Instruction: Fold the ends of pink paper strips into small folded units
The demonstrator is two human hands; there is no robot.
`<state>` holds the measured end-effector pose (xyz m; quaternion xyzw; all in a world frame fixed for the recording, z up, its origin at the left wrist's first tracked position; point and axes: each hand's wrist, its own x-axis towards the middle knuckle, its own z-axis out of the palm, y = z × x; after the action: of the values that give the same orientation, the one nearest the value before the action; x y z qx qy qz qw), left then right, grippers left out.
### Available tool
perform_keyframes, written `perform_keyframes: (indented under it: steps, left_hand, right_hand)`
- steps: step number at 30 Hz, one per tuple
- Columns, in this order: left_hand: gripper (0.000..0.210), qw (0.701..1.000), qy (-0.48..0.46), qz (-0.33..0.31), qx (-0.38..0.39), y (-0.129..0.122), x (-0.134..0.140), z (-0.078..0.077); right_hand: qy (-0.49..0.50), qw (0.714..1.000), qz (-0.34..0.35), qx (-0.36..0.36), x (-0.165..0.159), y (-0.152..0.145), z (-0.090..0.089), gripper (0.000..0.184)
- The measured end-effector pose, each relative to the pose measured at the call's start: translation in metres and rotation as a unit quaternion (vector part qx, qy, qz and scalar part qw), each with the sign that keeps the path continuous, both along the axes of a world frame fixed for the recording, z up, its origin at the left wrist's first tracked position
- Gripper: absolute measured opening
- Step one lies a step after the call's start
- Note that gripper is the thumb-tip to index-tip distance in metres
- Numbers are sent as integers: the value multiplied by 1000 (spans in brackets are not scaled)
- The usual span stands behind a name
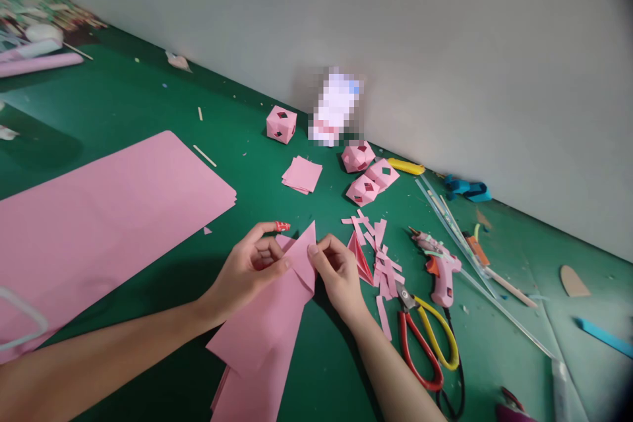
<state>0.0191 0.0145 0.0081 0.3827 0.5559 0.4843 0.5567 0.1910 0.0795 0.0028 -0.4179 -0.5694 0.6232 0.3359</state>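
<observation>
Both my hands are on a pink sheet of paper whose upper end is folded over into a pointed flap. My left hand grips the paper's left side, thumb on top, with a red wrapping around one fingertip. Thumb and fingers of my right hand pinch the right edge of the flap. More pink sheets lie under the lower end. Just right of my right hand are a folded pink paper piece and a heap of narrow pink strips.
Large pink sheets cover the left. Ahead lie small pink squares, a pink paper ball and several more. A blurred-out phone leans on the wall. Rightward are scissors, a glue gun and clear glue sticks.
</observation>
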Motion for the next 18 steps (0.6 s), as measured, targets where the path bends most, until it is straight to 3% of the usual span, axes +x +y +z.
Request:
perform_keyframes:
  steps: [6, 11, 15, 18]
  left_hand:
    - [56, 997, -55, -45, 2, 1, -3, 1]
    - [61, 994, -102, -8, -34, 3, -6, -1]
    - [49, 995, -87, 20, -33, 3, -6, -4]
    - [52, 993, -107, 50, -26, 3, -5, -3]
  right_hand:
    - [0, 999, 49, 4, 3, -4, 3, 42]
    - [-58, 987, 138, 52, 1, -12, 3, 36]
    - [-74, 985, 143, 68, -1, -13, 2, 32]
    - [-74, 983, 146, 77, 0, -13, 2, 28]
